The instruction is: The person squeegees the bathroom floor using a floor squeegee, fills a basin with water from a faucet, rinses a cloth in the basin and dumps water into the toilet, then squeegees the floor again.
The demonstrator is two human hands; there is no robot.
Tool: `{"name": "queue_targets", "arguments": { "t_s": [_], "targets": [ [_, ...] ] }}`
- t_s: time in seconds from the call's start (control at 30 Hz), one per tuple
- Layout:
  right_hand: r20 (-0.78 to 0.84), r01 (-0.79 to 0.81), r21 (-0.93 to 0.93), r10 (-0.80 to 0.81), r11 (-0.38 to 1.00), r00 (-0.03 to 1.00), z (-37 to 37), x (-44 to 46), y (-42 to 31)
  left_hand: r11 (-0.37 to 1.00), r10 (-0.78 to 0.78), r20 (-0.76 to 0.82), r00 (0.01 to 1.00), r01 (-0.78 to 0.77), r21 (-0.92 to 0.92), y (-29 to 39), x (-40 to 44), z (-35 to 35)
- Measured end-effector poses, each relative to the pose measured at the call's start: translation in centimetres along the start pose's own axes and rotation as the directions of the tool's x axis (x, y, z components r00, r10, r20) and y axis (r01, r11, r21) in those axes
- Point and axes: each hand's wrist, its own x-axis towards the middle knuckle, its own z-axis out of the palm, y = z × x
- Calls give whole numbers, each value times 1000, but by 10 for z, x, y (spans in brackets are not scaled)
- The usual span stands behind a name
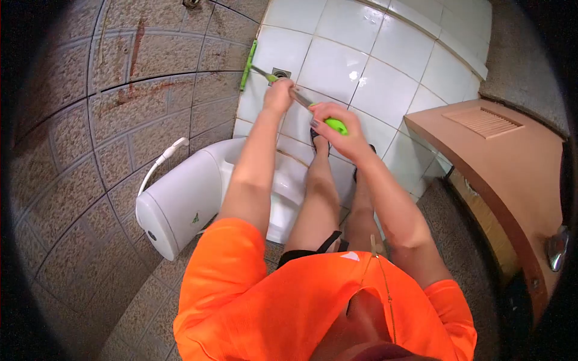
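Note:
Both my hands are wrapped round the handle of a green squeegee [302,99] with a grey shaft. My left hand [279,95] is closed on the shaft near the head. Farther back, my right hand [340,127] grips the green end of the handle. The squeegee's long narrow head [248,65] is at the edge where the white tiled floor meets the stone-patterned wall. Beside my left hand, a square floor drain [281,73] shows partly behind the squeegee.
A white toilet [180,201] with a hose [161,159] stands left of my legs. At right, a wooden door [494,150] with a vent and metal handle [557,248] stands ajar. Wet-looking white tiles [343,66] cover the floor, with a raised ledge [460,54] at the far right.

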Motion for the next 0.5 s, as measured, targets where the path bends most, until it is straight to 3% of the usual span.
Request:
{"name": "queue_targets", "arguments": {
  "t_s": [0.07,0.13,0.2,0.27,0.3,0.37,0.47,0.5],
  "targets": [
    [-21,-37,48,38,998,999,3,-15,19,990,-8,230,973,-24,139,-13,-3,9],
    [-260,-121,-5,115,993,959,2,-49,15,981,-24,276,961,-30,190,-2,-20,31],
    [-333,-317,112,336,942,881,-11,-89,3,969,-4,377,926,-90,230,22,-41,53],
    [-342,-433,98,439,896,831,-24,-122,-22,988,24,357,934,-78,136,49,-76,64],
    [-342,-425,93,430,900,836,-27,-134,-26,987,29,349,937,-81,136,57,-87,69],
    [-349,-202,61,211,977,913,-34,-153,-29,991,36,344,938,-79,111,76,-102,73],
    [-281,-134,79,152,988,948,-68,-162,-36,995,31,288,957,-56,78,110,-107,71],
    [-366,-155,122,190,980,911,-82,-170,-45,988,36,335,942,-84,129,131,-108,74]
  ]
}}
